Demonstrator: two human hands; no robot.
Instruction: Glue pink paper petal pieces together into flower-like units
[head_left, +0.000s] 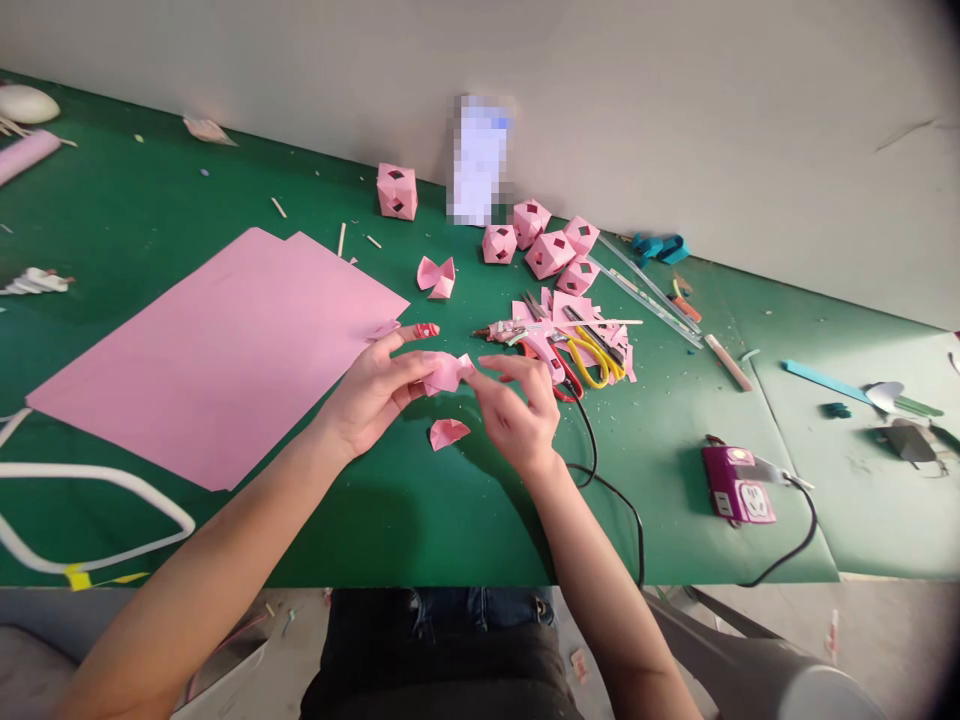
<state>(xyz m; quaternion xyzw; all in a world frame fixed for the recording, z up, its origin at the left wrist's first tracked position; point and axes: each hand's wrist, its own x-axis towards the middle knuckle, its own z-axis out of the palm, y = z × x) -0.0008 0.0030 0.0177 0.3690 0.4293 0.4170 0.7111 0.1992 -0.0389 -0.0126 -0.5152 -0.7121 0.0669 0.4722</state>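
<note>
Green tabletop [450, 530], large pink paper sheets [217, 350], folded pink paper cubes [550, 254], yellow-handled scissors [592, 362], purple power adapter [739, 487]

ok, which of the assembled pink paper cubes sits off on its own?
The far-left cube, by the wall left of the pixelated rectangle; the other five are bunched together further right.

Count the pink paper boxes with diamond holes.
6: one box stands alone at left; five bunch together: left box, back box, middle box, right box, front box. Any behind them would be hidden.
</note>
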